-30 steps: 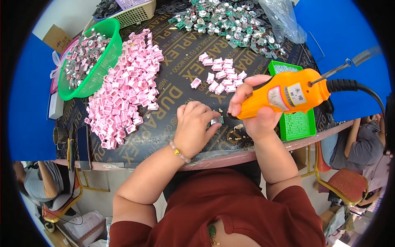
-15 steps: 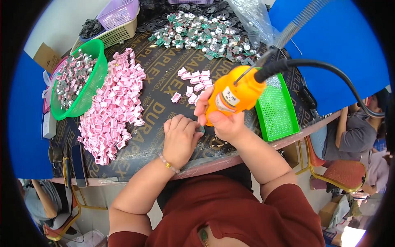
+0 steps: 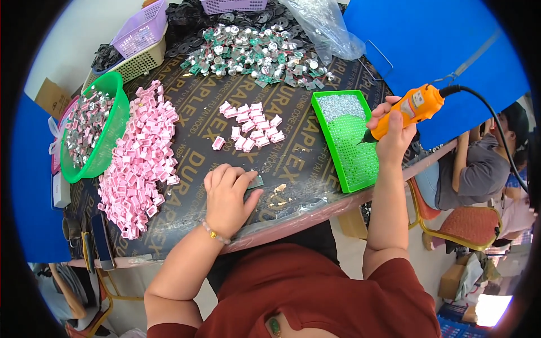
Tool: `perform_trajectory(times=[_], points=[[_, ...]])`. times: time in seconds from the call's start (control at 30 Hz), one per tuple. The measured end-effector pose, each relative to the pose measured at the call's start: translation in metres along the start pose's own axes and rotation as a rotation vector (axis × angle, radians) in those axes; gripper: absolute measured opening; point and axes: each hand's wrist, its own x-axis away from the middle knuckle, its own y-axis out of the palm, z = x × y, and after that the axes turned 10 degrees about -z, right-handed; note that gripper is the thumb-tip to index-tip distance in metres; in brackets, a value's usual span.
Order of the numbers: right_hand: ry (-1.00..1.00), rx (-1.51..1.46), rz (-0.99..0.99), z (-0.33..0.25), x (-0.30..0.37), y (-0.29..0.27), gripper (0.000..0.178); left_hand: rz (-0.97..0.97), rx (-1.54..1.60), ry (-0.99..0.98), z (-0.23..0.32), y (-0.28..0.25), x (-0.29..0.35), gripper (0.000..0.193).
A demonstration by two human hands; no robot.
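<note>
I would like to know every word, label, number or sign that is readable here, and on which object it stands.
Black, brown-lettered tabletop: large repeated capitals and smaller lines, readable in part; I do not copy the wording.
Orange, elongated power tool: pale labels, print too small to read.
Brown cardboard box: small dark marking, too small to read.

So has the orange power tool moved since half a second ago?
Yes, rightward: the orange power tool mostly sat left of the green tray; now its black nose shows over that tray.

Workshop: heaped parts (image 3: 138,169), electric screwdriver (image 3: 414,107)
</note>
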Motion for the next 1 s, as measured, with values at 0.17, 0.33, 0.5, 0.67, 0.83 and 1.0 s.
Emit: perform_trajectory(times=[0.17, 0.33, 0.5, 0.67, 0.83, 1.0], points=[[-0.012, -0.046, 0.010, 0.012, 0.004, -0.003, 0.030, 0.009, -0.005, -0.010, -0.002, 0.000, 0.000, 0.038], [-0.020, -0.042, -0.004, 0.014, 0.004, -0.004, 0.030, 0.009, -0.019, -0.014, -0.002, 0.000, 0.001, 0.036], [-0.007, -0.011, 0.030, 0.014, 0.007, -0.004, 0.028, 0.006, -0.007, -0.015, -0.002, 0.000, 0.001, 0.033], [-0.019, -0.002, 0.020, 0.013, 0.007, -0.004, 0.030, 0.009, -0.001, -0.012, -0.002, -0.001, 0.001, 0.032], [-0.017, 0.000, 0.018, 0.010, 0.006, -0.004, 0.036, 0.017, 0.001, -0.016, -0.002, -0.001, 0.000, 0.033], [-0.119, -0.066, 0.043, -0.022, 0.006, 0.010, 0.049, 0.013, 0.005, -0.013, -0.004, 0.002, 0.001, 0.030]])
